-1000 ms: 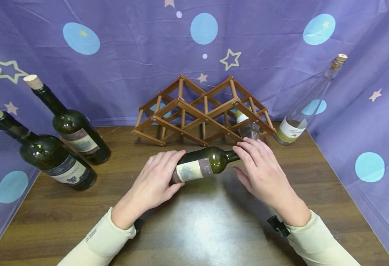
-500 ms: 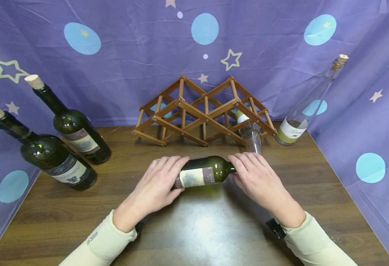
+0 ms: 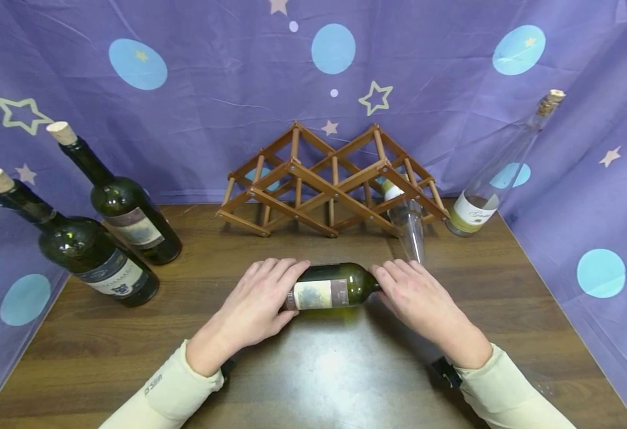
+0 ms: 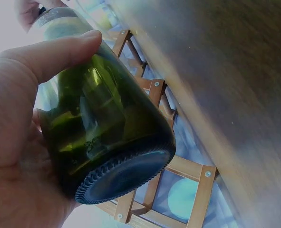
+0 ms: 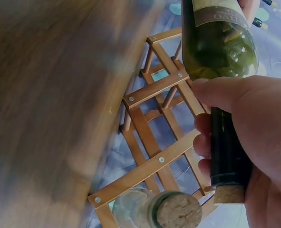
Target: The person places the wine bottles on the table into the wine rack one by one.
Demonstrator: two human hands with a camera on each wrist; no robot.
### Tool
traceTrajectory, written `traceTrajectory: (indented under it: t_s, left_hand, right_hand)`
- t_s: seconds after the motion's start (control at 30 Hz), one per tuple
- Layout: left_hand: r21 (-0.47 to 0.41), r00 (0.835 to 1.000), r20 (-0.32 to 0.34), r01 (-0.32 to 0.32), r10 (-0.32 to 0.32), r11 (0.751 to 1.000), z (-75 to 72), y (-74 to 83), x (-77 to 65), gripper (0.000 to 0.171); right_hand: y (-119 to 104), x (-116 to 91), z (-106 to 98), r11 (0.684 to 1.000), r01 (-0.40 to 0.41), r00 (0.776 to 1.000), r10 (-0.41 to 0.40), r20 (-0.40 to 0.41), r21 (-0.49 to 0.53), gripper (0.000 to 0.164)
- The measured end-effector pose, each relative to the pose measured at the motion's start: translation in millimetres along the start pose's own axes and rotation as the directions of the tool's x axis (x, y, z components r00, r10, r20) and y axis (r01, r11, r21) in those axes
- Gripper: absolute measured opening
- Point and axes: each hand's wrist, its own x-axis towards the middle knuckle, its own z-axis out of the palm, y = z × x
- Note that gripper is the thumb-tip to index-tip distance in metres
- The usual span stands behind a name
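Note:
A dark green wine bottle (image 3: 319, 287) lies sideways between my two hands over the table, its neck to the right. My left hand (image 3: 260, 301) grips the base end, thumb along the side in the left wrist view. Around the neck, my right hand (image 3: 418, 295) curls its thumb and fingers; the cork (image 5: 229, 194) shows below them in the right wrist view. Behind the hands stands a wooden folding wine rack (image 3: 335, 185). A clear bottle (image 3: 407, 220) lies in its right lower compartment, neck toward me; its corked end is hidden by my right hand in the head view.
Two corked dark green bottles, a front one (image 3: 96, 256) and a rear one (image 3: 133, 214), stand at the left. A corked clear bottle (image 3: 477, 208) stands right of the rack. A purple curtain (image 3: 201, 89) hangs close behind the wooden table (image 3: 313, 381).
Both hands have drawn the green bottle toward me and levelled it. My right hand has closed further round the neck. More of the clear bottle in the rack is uncovered.

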Motion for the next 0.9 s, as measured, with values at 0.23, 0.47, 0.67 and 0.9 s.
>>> traceTrajectory:
  t_s: [0.23,0.47,0.67,0.9]
  left_hand:
    - [-0.013,1.000,0.011,0.017,-0.017,1.000,-0.5,-0.3,-1.1,0.094]
    - [-0.032,0.999,-0.001,0.037,-0.037,0.999,-4.5,-0.7,-0.4,0.095]
    - [-0.060,0.999,-0.031,0.034,-0.036,0.998,-10.7,-2.3,0.8,0.093]
    - [-0.085,0.998,-0.054,0.026,-0.031,0.996,-18.7,-8.0,0.3,0.095]
  right_hand:
    - [1.4,-3.2,-3.0,1.000,0.025,0.999,-0.025,0.038,0.008,0.035]
    - [4.5,-5.7,-8.2,0.999,0.033,0.998,-0.033,0.044,0.005,0.036]
    - [6.9,-9.7,-11.2,0.999,0.031,0.999,-0.032,0.034,0.025,0.038]
    - [12.3,-12.2,-15.5,0.999,0.018,1.000,-0.017,-0.012,0.039,0.040]
